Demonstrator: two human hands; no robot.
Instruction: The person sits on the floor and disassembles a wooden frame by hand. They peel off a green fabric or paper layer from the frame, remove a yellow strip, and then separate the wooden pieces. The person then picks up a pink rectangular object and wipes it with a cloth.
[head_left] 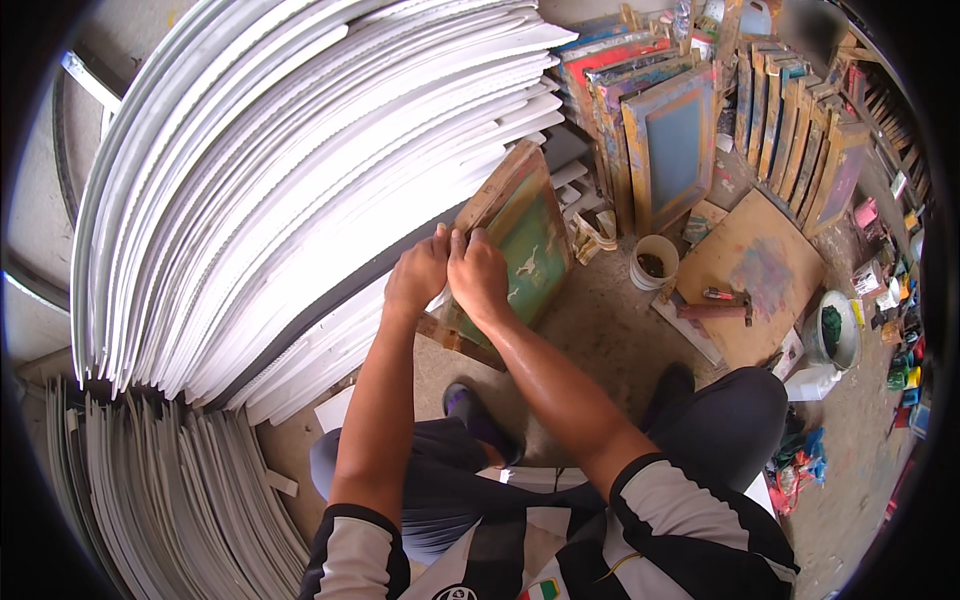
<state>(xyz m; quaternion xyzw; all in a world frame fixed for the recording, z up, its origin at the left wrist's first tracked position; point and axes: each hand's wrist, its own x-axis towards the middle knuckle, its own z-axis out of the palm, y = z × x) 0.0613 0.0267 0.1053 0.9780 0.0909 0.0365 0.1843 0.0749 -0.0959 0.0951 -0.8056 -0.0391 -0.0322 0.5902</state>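
A silk-screen frame stands tilted in front of me, with weathered wooden edges and a green, stained mesh. My left hand and my right hand meet side by side at its near-left wooden edge. Fingers of both hands are closed on that edge, knuckles up. A small whitish strip shows just under the hands; whether either hand pinches it is hidden. Below the hands, the frame's lower corner comes down close to the floor by my left foot.
Tall stacks of white sheets and grey sheets line the left. More screen frames lean at the back right. A hammer lies on a stained board, between a white bucket and a tub with green contents.
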